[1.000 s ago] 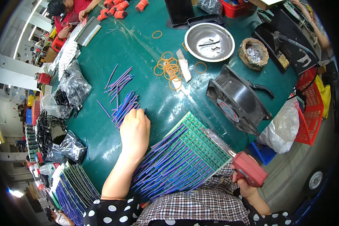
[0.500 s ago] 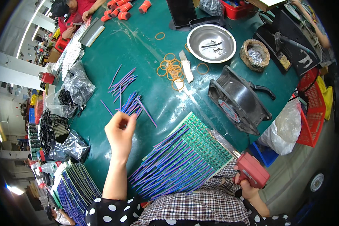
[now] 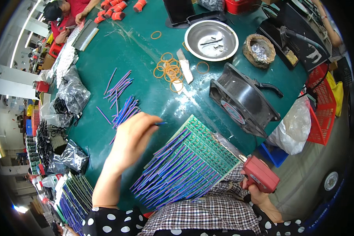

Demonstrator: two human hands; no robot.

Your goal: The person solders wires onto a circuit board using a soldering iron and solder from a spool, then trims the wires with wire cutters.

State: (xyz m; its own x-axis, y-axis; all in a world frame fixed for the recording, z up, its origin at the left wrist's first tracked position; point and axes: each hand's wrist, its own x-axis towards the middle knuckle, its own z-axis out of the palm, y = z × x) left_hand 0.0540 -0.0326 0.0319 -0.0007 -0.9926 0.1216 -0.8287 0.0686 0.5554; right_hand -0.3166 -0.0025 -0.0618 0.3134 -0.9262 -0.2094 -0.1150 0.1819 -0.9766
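My left hand (image 3: 130,137) is above the table beside a loose pile of blue and purple wires (image 3: 126,109). Its fingers are pinched on a short wire (image 3: 161,123), whose blue end sticks out to the right. In front of me lies a green circuit board panel (image 3: 210,147) with rows of small boards. Many blue-purple wires (image 3: 173,175) run across its lower left part toward me. At the panel's right edge, my right hand (image 3: 257,195) grips a red soldering gun (image 3: 262,174), its metal tip pointing at the board's upper right side.
A black fan (image 3: 244,102) stands beyond the panel. Rubber bands (image 3: 170,70), a metal bowl (image 3: 211,41) and a rough round pot (image 3: 259,51) sit farther back. Wired panels (image 3: 72,202) stack at left. A co-worker in red (image 3: 72,17) sits at the far left.
My left hand has moved from the wire pile rightward toward the panel, and a wire end now shows at its fingertips. The right hand keeps hold of the soldering gun. The view has shifted slightly.
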